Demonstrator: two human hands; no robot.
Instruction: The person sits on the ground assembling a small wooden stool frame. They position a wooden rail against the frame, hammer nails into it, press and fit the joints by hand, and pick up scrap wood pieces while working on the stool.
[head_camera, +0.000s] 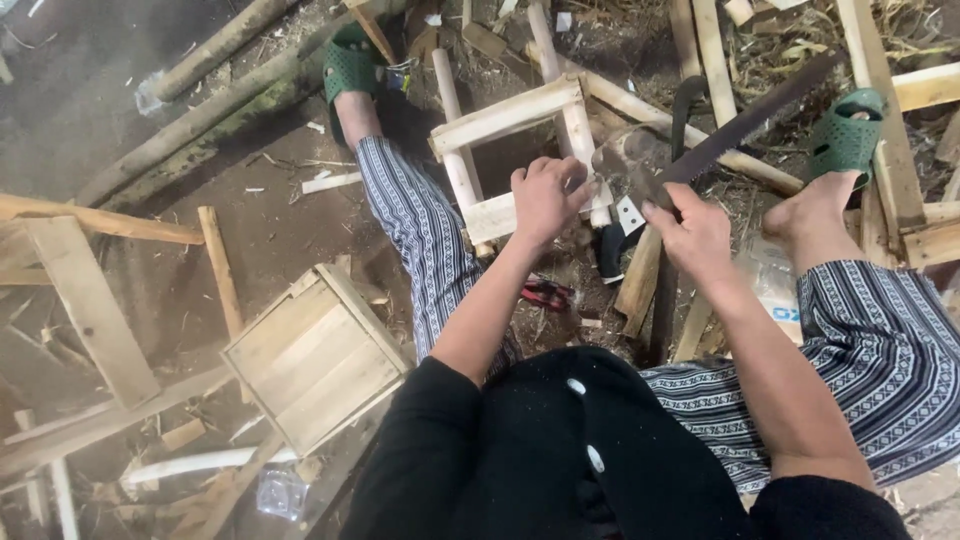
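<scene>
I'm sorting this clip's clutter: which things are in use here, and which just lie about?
In use: left hand on the wooden frame; right hand gripping the blade tool.

Lying about: wooden box, red-handled pliers, log, loose slats.

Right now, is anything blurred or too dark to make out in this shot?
Head view: the hammer by the right hand is smeared with motion blur; the left hand on the wooden frame is fairly sharp. Top left ground is dark and shadowed. The box looks hazy and soft, and edges bow slightly from the wide lens.
</scene>
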